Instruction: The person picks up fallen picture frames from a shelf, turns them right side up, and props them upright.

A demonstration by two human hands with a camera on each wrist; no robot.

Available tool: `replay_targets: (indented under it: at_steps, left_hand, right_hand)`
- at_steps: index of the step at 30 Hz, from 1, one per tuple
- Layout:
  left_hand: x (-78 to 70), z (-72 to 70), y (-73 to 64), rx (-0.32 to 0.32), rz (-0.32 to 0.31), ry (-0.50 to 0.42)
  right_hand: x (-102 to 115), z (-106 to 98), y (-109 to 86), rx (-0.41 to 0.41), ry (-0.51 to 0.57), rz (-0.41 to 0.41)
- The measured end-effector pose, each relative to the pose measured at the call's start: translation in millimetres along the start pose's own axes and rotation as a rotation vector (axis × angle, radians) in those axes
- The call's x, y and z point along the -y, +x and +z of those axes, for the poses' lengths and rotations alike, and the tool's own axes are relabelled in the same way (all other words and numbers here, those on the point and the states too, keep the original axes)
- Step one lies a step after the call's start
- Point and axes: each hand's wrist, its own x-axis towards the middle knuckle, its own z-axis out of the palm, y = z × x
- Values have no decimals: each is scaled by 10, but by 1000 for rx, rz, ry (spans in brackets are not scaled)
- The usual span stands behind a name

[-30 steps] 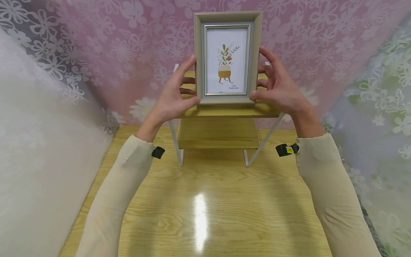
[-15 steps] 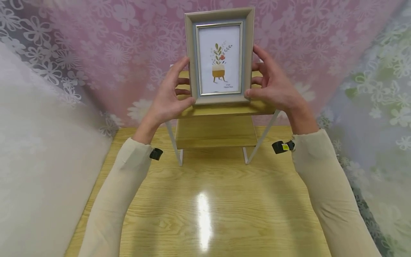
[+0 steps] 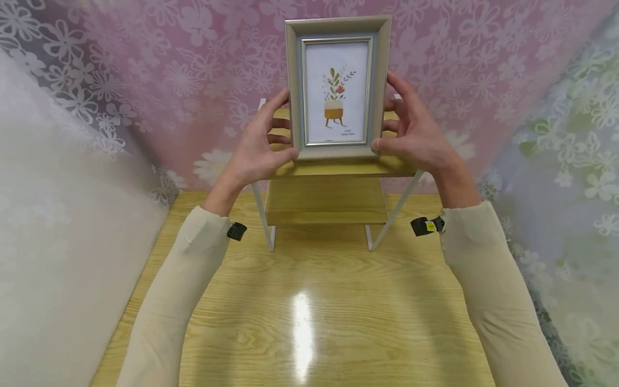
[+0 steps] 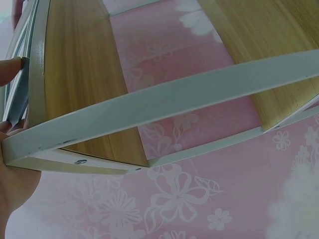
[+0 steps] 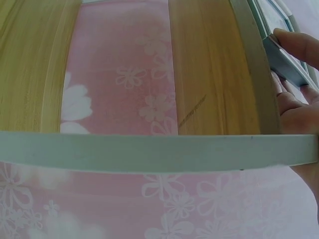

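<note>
A beige picture frame [image 3: 338, 152] with a blue-grey inner band and a drawing of a potted plant stands nearly upright at the top shelf [image 3: 329, 167] of a small wooden rack. My left hand [image 3: 258, 148] grips its left side, thumb at the lower front corner and fingers along the edge. On the opposite side, my right hand [image 3: 423, 131] holds the frame the same way. Both wrist views show a thumb against the frame's lower edge, above the shelf's end. Whether the frame's base bears fully on the shelf cannot be told.
The rack has white metal legs [image 3: 407, 198] and a lower shelf [image 3: 326, 201]. It stands on a glossy wooden surface [image 3: 300, 301]. Flowered pink wall covering [image 3: 203, 70] rises close behind, with pale walls at left and right.
The view shifts slightly, and the frame appears a little left, then partly back right. Both hands keep their grip on it throughout.
</note>
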Motion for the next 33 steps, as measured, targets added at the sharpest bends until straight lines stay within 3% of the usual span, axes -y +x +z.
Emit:
replay_targets:
  at_steps: [10,19,33]
  left_hand:
    - [-12,20,9,6,5,-9]
    - [3,-20,-18,-2,26,-22]
    - [2,-28,-15,11,14,-4]
  right_hand:
    - [-24,-2,-47,-28,19,9]
    - [-6,32,-13,-32,-72,-23]
    - [-5,46,-14,-39,-64,-18]
